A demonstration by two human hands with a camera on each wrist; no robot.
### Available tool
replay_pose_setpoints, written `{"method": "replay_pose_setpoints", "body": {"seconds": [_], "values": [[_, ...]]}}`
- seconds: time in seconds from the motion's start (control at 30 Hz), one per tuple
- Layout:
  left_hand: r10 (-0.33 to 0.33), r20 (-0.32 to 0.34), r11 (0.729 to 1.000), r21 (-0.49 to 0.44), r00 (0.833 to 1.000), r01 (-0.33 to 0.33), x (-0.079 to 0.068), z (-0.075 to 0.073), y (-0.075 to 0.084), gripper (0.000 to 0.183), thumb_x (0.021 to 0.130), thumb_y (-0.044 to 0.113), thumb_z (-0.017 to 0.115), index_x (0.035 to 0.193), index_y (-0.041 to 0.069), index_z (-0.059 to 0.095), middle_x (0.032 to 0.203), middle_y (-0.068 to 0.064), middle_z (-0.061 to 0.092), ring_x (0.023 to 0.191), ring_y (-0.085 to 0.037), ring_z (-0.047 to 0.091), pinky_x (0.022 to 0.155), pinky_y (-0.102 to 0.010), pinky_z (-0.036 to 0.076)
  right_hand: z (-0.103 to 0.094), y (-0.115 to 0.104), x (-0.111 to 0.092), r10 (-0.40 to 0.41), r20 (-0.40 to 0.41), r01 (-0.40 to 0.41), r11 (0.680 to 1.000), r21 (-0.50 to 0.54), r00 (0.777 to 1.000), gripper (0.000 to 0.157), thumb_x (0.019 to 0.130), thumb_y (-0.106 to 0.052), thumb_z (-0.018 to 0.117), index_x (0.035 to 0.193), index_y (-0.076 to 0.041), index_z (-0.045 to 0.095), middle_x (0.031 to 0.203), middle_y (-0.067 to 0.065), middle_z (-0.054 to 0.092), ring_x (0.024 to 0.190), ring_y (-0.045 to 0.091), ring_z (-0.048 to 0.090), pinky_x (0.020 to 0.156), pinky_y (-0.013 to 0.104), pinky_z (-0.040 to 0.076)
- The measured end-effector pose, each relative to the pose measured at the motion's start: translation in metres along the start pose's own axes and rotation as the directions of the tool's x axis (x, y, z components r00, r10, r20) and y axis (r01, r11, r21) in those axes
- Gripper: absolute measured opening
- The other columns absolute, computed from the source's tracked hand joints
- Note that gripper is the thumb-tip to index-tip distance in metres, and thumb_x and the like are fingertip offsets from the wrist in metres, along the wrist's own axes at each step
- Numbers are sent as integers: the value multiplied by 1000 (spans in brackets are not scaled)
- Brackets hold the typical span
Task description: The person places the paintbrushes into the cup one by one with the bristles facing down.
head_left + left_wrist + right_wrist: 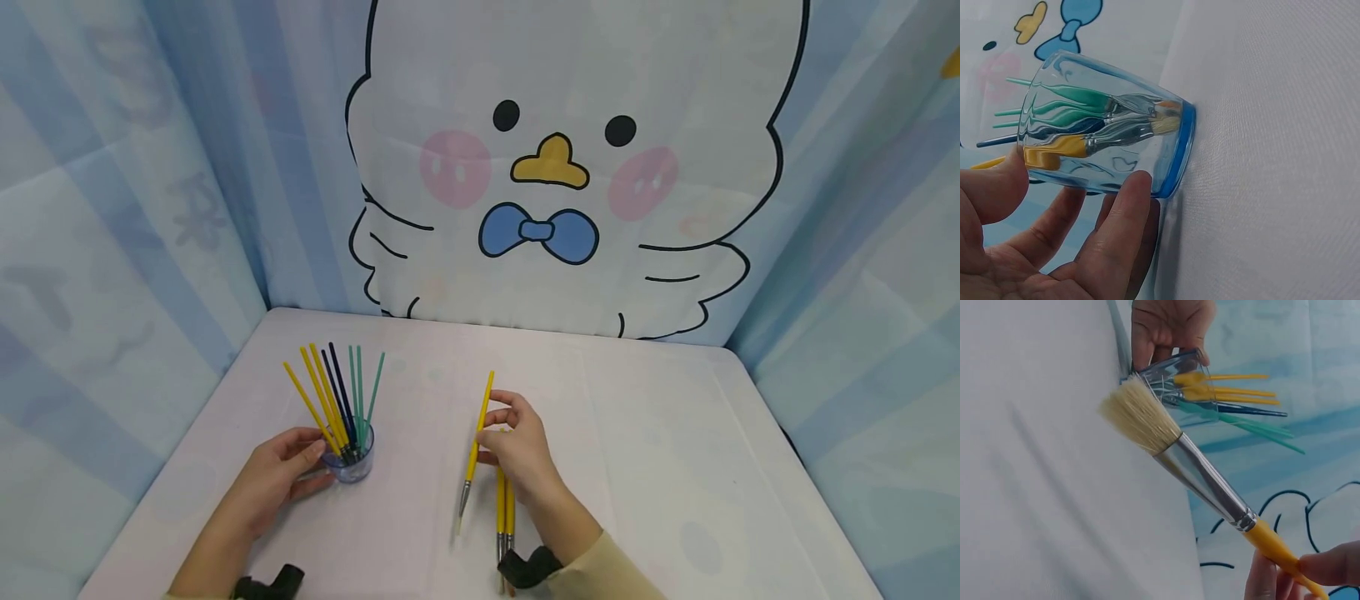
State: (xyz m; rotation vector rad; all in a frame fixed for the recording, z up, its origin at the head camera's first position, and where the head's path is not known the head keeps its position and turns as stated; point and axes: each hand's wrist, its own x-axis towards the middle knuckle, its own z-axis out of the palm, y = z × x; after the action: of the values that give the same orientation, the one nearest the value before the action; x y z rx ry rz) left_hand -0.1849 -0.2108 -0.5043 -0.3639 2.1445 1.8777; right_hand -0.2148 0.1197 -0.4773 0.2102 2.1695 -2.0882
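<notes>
My left hand [268, 477] holds a clear plastic cup [1129, 165] with a blue base, thumb near the rim and fingers along its side. The cup is upright on the table. Several paintbrushes stand in it, bristles down: yellow [307, 402], dark blue [339, 385] and green [375, 387]. To the right, my right hand [525, 450] pinches a yellow paintbrush [1219, 487] by its handle. Its pale, wide bristles point down in the head view, and it is apart from the cup. Two more yellow paintbrushes [506, 508] lie below the right hand, partly hidden by it and the wrist strap.
The white table [645, 433] runs back to a curtain [555, 283] printed with a cartoon bird. Blue-and-white curtains hang at the left [112, 250] and right [870, 333]. Black straps [272, 582] are on the wrists.
</notes>
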Motion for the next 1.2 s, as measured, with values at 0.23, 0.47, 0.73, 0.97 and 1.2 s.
{"method": "replay_pose_setpoints", "body": {"seconds": [0.23, 0.47, 0.73, 0.97, 1.2], "values": [[-2, 9, 1000, -11, 1000, 2, -1, 0, 0, 48, 113, 19, 58, 152, -6, 47, 149, -29, 55, 111, -16, 69, 95, -36, 69, 22, -7, -3, -55, -10, 55, 992, 110, 998, 61, 90, 10, 66, 146, -10, 52, 102, 7, 57, 73, 16, 67, 72, 35, 71], [-8, 12, 1000, -14, 1000, 8, 0, -1, 0, 49, 113, 18, 58, 153, -7, 46, 149, -30, 55, 111, -15, 70, 95, -36, 69, 42, -14, -5, -142, -45, 149, 954, 261, 989, 57, 92, 13, 64, 143, -8, 51, 105, 7, 57, 79, 14, 67, 75, 36, 72], [-19, 3, 1000, -1, 1000, 19, 1, 0, 1, 49, 113, 20, 57, 153, -5, 47, 151, -30, 53, 113, -16, 69, 95, -36, 69, 62, -18, -5, -220, -104, 243, 896, 372, 970, 57, 92, 16, 64, 140, -11, 51, 107, 6, 58, 86, 17, 67, 78, 36, 72], [-17, -1, 1000, 6, 1000, 17, 1, -1, 1, 49, 113, 21, 58, 153, -5, 47, 153, -31, 52, 115, -18, 69, 95, -35, 69, 79, -24, -4, -247, -121, 275, 861, 427, 962, 58, 91, 17, 64, 139, -12, 52, 109, 7, 59, 89, 20, 65, 80, 38, 72], [-10, -1, 1000, 2, 1000, 10, 0, 0, 1, 49, 113, 21, 58, 152, -6, 47, 151, -30, 54, 113, -17, 69, 95, -36, 69, 96, -30, -7, -312, -127, 336, 854, 397, 942, 56, 93, 15, 65, 139, -14, 51, 115, 12, 59, 97, 22, 64, 82, 34, 72]]}}
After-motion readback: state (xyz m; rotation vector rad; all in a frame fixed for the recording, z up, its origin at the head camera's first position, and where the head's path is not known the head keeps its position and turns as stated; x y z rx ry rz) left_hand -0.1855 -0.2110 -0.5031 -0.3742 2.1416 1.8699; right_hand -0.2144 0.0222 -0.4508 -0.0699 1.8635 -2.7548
